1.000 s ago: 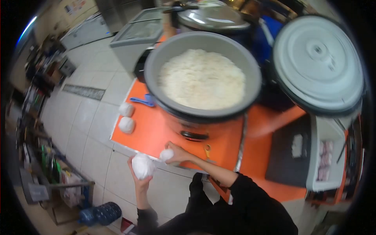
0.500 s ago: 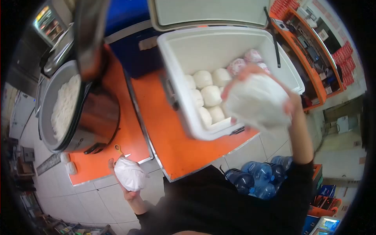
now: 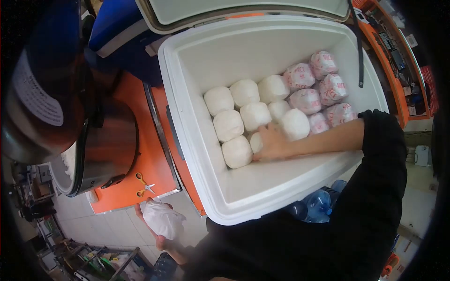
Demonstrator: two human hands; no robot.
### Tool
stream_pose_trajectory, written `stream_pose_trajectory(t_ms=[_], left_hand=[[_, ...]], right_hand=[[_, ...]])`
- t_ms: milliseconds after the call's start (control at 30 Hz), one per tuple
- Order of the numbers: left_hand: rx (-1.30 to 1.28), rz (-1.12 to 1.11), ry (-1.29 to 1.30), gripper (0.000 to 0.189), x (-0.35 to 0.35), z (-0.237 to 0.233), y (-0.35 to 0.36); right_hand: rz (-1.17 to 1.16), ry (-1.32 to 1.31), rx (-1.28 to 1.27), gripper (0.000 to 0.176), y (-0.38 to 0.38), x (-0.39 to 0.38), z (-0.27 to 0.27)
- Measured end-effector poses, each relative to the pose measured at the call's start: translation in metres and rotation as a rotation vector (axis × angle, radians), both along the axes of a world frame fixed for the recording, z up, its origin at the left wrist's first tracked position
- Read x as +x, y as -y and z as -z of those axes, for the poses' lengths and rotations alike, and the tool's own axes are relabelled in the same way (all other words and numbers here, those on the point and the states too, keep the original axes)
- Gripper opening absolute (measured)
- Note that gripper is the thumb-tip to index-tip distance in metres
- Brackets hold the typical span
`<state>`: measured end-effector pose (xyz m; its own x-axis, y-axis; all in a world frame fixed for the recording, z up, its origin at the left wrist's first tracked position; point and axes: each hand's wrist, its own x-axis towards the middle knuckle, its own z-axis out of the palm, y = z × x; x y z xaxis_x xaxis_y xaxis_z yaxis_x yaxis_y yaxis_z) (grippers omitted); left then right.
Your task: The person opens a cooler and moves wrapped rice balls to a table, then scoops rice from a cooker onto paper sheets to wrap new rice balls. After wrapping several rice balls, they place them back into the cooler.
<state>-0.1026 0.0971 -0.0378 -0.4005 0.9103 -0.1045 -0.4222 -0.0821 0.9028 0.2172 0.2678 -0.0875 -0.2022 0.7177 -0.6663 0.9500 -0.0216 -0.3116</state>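
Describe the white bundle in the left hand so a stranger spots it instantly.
Start at the big open cooler, then go left past its lower corner to the left hand. The white bundle rests there, visibly crumpled, unlike the smoother white balls inside the cooler.

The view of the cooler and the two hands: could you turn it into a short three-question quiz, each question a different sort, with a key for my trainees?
1. Fill in the blank: The left hand holds a crinkled bundle whose colour is ____.
2. True or false: Inside the open cooler, the right hand is by the plain white bundles, left of the pink-printed bundles in the picture.
3. Multiple choice: Where do the scissors lie?
A) in the cooler
B) on the orange table
C) in the left hand

Key: 1. white; 2. true; 3. B
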Motion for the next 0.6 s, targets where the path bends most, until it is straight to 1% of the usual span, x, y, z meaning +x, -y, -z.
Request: stream_pose_trajectory(t_ms=[100,200,267,333,400,433,500,533,600], left_hand=[[-0.035,-0.008,-0.021,0.104,-0.004,0.004,-0.004],[-0.053,-0.012,-0.029,0.104,-0.002,0.006,-0.009],[-0.059,-0.015,-0.036,0.105,0.001,0.004,-0.011],[-0.063,-0.022,-0.051,0.106,0.004,0.002,-0.014],[-0.072,0.002,0.032,0.107,-0.018,0.031,0.005],[-0.045,0.004,0.034,0.108,-0.017,0.031,0.003],[0.038,-0.005,-0.001,0.109,0.0,0.01,-0.021],[0.094,-0.017,-0.041,0.11,0.012,-0.011,-0.037],[0.151,0.014,-0.098,0.112,0.019,-0.035,-0.045]], right_hand=[[0.011,0.005,0.13,0.096,0.006,-0.004,0.014],[0.105,-0.177,-0.018,0.102,0.002,0.007,0.0],[0.17,-0.185,-0.07,0.103,-0.002,0.024,-0.012],[0.267,-0.229,-0.149,0.102,-0.005,0.031,-0.012],[0.401,-0.303,-0.259,0.099,-0.003,0.034,-0.001],[0.34,-0.208,-0.171,0.097,-0.001,0.028,0.003],[0.215,-0.021,0.003,0.093,0.005,0.011,0.012],[0.082,-0.041,0.019,0.088,0.004,0.019,0.015],[-0.188,-0.081,0.054,0.078,-0.01,0.037,0.02]])
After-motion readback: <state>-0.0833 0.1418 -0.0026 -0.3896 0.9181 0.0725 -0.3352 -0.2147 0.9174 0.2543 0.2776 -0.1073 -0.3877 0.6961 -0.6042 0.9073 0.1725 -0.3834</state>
